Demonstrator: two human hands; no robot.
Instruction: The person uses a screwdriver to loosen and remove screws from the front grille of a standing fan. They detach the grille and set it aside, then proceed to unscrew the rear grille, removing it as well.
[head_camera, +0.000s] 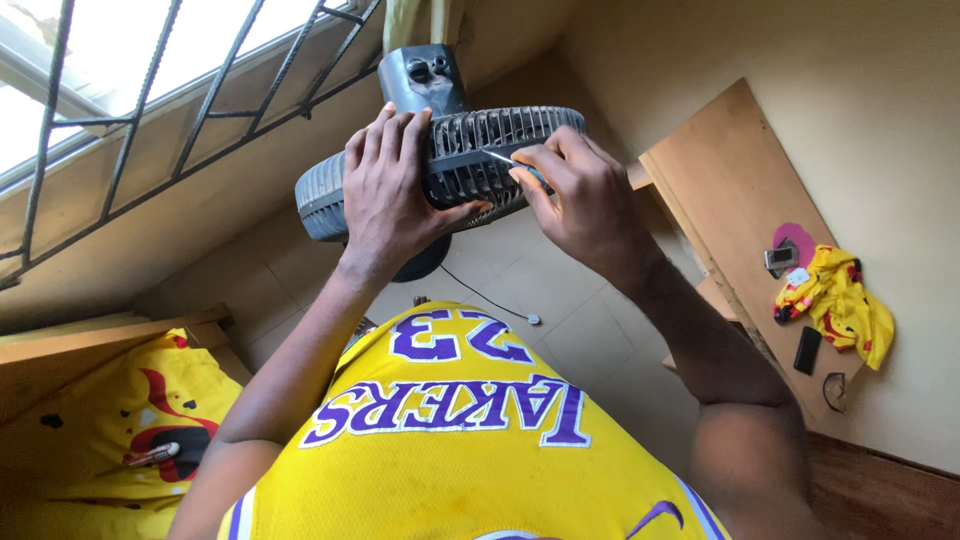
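Note:
A dark grey electric fan (470, 165) with a dusty grille is held up in front of me, its motor housing (424, 80) toward the window. My left hand (388, 190) wraps over the grille's rim and grips it. My right hand (580, 195) pinches a thin metal tool, a small screwdriver (503, 160), whose tip rests against the grille's edge. My yellow jersey with purple lettering fills the bottom of the view.
A barred window (150, 80) is at upper left. A wooden table (740, 200) at right carries a yellow cloth (840, 300), a dark phone (806, 350) and small items. A cable (490, 300) lies on the tiled floor. Yellow patterned fabric (110, 430) lies at lower left.

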